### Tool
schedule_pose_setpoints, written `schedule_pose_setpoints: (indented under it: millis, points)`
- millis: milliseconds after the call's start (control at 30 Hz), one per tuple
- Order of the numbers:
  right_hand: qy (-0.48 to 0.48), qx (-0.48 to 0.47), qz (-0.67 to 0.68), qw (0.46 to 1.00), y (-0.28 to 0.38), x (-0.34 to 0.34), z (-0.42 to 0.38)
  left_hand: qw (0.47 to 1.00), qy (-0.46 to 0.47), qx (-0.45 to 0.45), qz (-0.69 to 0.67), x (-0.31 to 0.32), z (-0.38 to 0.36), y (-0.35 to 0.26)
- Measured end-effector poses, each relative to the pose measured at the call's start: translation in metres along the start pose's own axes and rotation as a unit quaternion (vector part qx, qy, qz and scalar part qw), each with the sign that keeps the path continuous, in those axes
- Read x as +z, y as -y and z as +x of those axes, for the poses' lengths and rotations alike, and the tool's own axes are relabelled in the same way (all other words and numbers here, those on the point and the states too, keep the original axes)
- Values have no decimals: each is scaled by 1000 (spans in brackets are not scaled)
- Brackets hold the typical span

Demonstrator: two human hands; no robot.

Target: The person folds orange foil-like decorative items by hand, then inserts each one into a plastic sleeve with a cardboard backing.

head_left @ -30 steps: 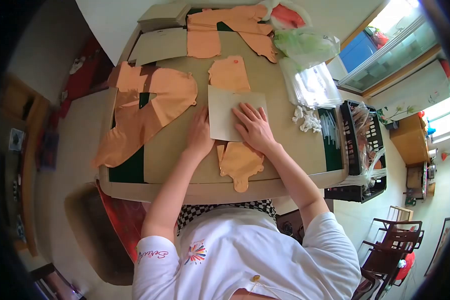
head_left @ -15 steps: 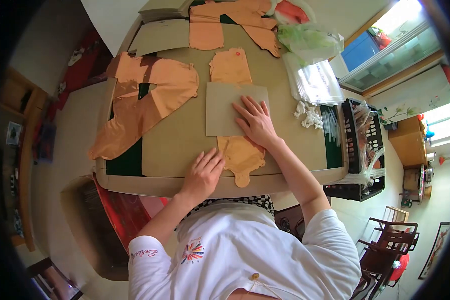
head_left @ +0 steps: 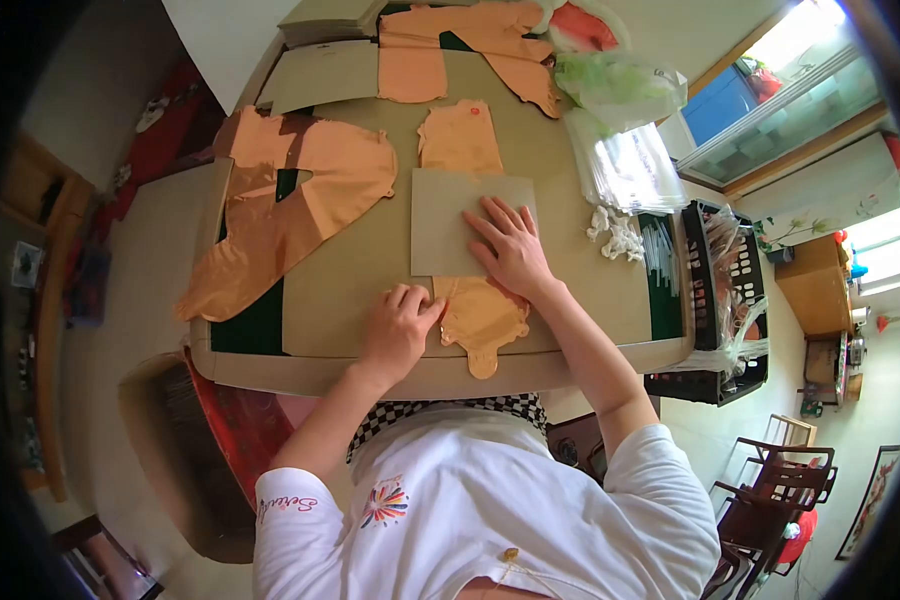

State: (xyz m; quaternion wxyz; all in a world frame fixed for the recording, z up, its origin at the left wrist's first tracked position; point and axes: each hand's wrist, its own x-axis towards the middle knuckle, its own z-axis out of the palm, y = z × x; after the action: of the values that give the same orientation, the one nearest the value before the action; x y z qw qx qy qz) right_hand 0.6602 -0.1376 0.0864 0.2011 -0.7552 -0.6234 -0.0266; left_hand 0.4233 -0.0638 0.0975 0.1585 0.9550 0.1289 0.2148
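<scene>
A flat orange-gold foil balloon [head_left: 485, 318] lies in front of me, its rounded end and short tab toward the table's near edge. Across its middle rests a grey-brown cardboard sheet [head_left: 440, 220], hiding that part. My right hand [head_left: 512, 250] presses on the sheet's right half, palm down with fingers spread. At the balloon's lower left edge, my left hand [head_left: 402, 325] has its fingers curled in and its thumb and fingertips pinched on the foil. The balloon's far end, marked with a small red spot, sticks out beyond the sheet.
More flat foil balloons [head_left: 320, 180] lie at left and others [head_left: 415, 70] at the far side, near stacked cardboard [head_left: 325, 75]. On the right are clear plastic bags [head_left: 625, 165], white bits [head_left: 615, 235], thin straws [head_left: 660, 255] and a black crate [head_left: 710, 300].
My left hand's fingers have gone from lying flat by the balloon's edge to curled and pinching it. The right hand stays spread on the cardboard.
</scene>
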Motion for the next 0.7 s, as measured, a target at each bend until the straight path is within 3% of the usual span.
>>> schedule_pose_setpoints:
  millis: [233,367,467,567,700]
  points:
    - [-6,0,3,1000,-1,1,-1,996,17,51,-73,-10,-27,-13]
    - [-4,5,2,1000,1,0,0,994,-57,-46,-86,-8,22,-1]
    - [-6,1,-1,1000,-1,0,1,995,-88,-41,-14,9,51,24]
    - [0,1,12,1000,-2,-1,1,999,-24,-35,28,24,50,36]
    - [20,-1,7,1000,-3,-7,7,998,-61,-20,20,31,45,34]
